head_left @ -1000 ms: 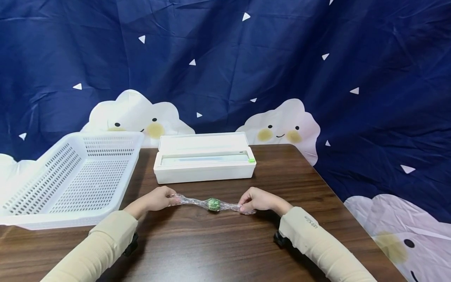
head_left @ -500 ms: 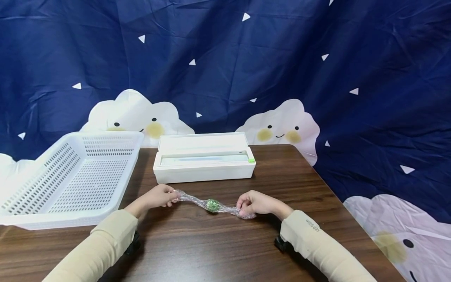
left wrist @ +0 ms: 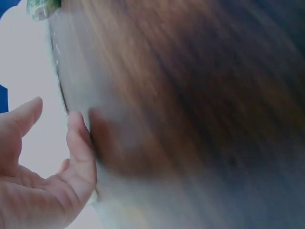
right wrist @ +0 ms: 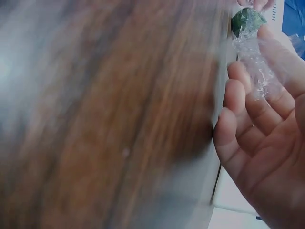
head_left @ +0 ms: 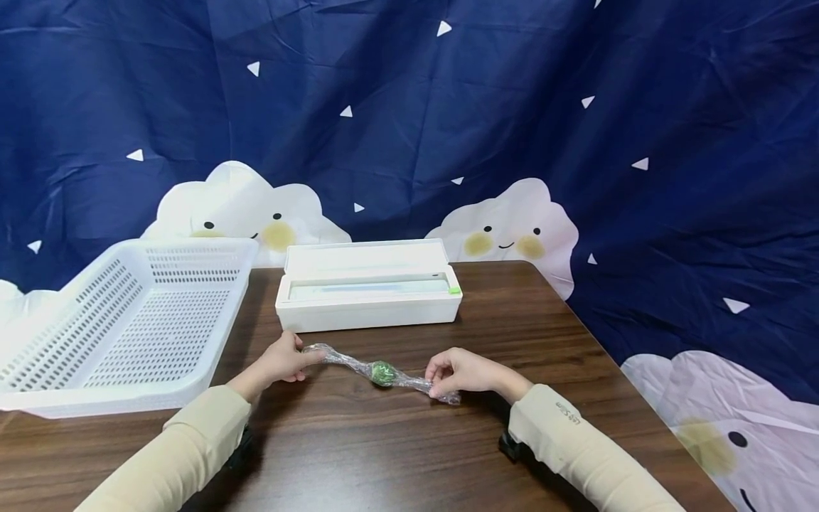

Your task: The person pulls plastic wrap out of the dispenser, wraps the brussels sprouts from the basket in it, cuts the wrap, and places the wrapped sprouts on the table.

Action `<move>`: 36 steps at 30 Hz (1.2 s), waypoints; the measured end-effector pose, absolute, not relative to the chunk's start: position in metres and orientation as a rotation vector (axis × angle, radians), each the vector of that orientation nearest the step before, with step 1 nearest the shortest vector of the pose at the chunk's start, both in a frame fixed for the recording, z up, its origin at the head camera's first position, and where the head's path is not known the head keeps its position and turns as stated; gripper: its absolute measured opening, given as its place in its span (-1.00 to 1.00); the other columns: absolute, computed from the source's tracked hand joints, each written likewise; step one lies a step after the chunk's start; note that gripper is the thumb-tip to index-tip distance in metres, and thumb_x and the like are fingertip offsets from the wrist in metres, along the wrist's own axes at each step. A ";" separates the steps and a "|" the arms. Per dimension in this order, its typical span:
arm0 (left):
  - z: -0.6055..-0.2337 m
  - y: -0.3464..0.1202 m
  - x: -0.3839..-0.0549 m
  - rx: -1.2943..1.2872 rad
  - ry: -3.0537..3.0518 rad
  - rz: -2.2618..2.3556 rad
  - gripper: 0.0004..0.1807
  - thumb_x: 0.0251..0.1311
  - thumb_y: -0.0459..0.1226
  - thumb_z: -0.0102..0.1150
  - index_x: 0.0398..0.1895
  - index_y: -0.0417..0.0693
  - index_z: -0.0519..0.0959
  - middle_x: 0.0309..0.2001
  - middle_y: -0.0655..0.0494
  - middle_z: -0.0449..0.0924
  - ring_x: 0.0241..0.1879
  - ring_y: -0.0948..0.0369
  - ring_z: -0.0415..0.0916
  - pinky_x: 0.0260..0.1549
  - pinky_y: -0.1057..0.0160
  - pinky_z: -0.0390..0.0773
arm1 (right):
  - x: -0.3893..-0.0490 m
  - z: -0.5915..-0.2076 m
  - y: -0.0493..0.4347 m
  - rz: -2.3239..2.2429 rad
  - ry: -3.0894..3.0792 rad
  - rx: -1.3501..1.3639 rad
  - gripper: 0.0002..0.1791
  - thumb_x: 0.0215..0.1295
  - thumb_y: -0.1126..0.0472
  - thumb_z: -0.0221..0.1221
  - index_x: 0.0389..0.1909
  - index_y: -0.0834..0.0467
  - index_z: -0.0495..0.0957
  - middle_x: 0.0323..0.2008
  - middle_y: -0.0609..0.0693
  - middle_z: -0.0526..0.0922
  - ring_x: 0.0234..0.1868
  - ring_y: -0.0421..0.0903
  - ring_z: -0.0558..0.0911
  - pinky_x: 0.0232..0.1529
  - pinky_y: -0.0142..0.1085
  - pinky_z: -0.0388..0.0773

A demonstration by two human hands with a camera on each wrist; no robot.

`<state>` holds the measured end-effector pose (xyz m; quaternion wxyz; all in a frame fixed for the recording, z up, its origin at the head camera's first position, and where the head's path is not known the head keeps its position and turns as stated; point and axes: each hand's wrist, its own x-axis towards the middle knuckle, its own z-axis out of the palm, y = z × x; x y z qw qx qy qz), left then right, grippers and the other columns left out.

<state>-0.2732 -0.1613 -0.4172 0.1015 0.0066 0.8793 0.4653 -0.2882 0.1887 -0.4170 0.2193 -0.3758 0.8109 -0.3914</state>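
A small round green thing [head_left: 382, 373], its kind hidden, sits in a strip of clear plastic wrap [head_left: 345, 360] whose ends are gathered on both sides. It lies low over the tabletop between the hands. My left hand [head_left: 284, 358] is at the wrap's left end; in the left wrist view its thumb and fingers stand apart with nothing between them. My right hand [head_left: 467, 370] is at the other end, its thumb touching the wrap. In the right wrist view the right thumb and loosely bent fingers are apart, and the wrap tail [right wrist: 261, 78] lies between them.
Behind the hands stands a white plastic-wrap dispenser box [head_left: 367, 316] with its lid up and a green slider [head_left: 455, 290] at its right. A white perforated basket [head_left: 124, 392] is on the left of the brown wooden table [head_left: 371, 455]. A blue cloth hangs behind.
Both hands have loosened from the wrap's ends, thumbs and fingers parting. The wrapped green thing has shifted slightly left, and the strip now slopes down toward the right.
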 end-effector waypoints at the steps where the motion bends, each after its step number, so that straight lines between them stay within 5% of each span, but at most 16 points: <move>1: -0.416 -0.163 -0.272 0.021 2.618 1.333 -0.45 0.12 -0.15 0.23 -0.16 -0.36 0.15 -0.53 -0.10 0.45 -0.65 0.19 0.46 -0.61 0.25 0.52 | -0.288 -0.417 0.189 -1.085 2.252 -1.038 -0.82 0.07 0.29 0.30 -0.34 0.28 0.55 -0.53 -0.09 0.56 -0.49 -0.26 0.49 -0.47 -0.44 0.43; 9: -0.412 -0.162 -0.269 0.074 2.904 1.169 -0.51 0.10 -0.05 0.22 -0.29 -0.22 0.21 -0.53 0.02 0.30 -0.52 0.11 0.28 -0.53 0.22 0.28 | -0.291 -0.415 0.186 -1.088 2.303 -1.023 -0.75 0.09 0.24 0.30 -0.28 0.30 0.53 -0.49 -0.07 0.57 -0.45 -0.18 0.50 -0.39 -0.38 0.47; 18: -0.416 -0.138 -0.258 0.279 2.553 1.443 -0.69 0.17 -0.15 0.17 -0.60 -0.15 0.43 -0.68 0.14 0.41 -0.77 0.31 0.34 -0.77 0.40 0.30 | -0.292 -0.415 0.183 -1.044 2.329 -1.058 -0.75 0.12 0.22 0.28 -0.23 0.29 0.57 -0.48 -0.11 0.57 -0.45 -0.21 0.50 -0.37 -0.38 0.49; 28: -0.427 -0.123 -0.262 -0.005 1.933 1.743 -0.62 0.29 -0.21 0.03 -0.03 -0.40 0.44 -0.40 0.08 0.63 -0.61 0.36 0.48 -0.65 0.52 0.39 | -0.290 -0.416 0.179 -1.001 2.346 -1.062 -0.74 0.15 0.25 0.25 -0.17 0.31 0.59 -0.45 -0.12 0.59 -0.42 -0.24 0.50 -0.31 -0.37 0.48; 36: -0.432 -0.113 -0.268 -0.175 1.816 1.868 -0.55 0.28 -0.10 0.05 -0.03 -0.35 0.41 -0.42 0.12 0.63 -0.61 0.39 0.48 -0.62 0.53 0.44 | -0.289 -0.416 0.175 -0.983 2.330 -1.087 -0.75 0.18 0.27 0.22 -0.15 0.31 0.60 -0.43 -0.12 0.63 -0.41 -0.28 0.52 -0.32 -0.40 0.49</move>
